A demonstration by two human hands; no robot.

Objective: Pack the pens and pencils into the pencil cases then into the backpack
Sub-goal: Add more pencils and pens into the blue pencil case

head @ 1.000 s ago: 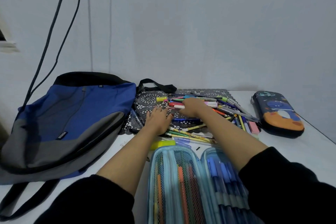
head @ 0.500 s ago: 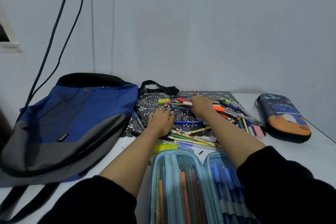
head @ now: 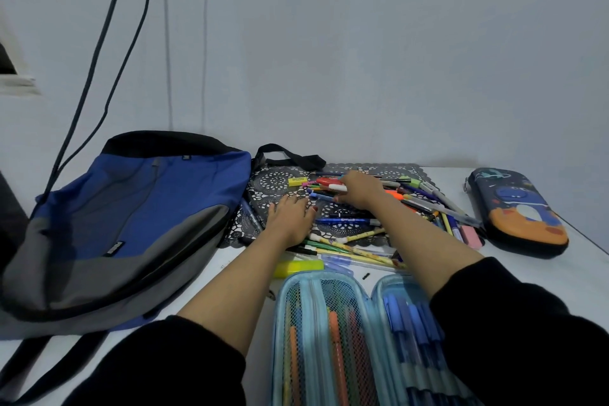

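Note:
A pile of pens and pencils (head: 356,241) lies on a black lace mat (head: 276,180) at the table's far middle. My right hand (head: 361,191) rests on the back of the pile, fingers curled around a white marker (head: 336,187) that sticks out to the left. My left hand (head: 290,217) lies flat on the mat beside the pile, fingers apart. An open light-blue pencil case (head: 316,287), holding several pens, lies close to me. A closed dark case with an orange print (head: 517,211) sits at the right. The blue and grey backpack (head: 131,224) lies on the left.
A yellow highlighter (head: 298,264) lies between the pile and the open case. A pink eraser (head: 471,236) is at the pile's right end. Two dark cables (head: 108,43) hang down the wall behind the backpack. The white table's edge (head: 593,241) runs along the right.
My right hand has shifted slightly toward the back of the pile and closed around the white marker. My left hand has stayed on the mat.

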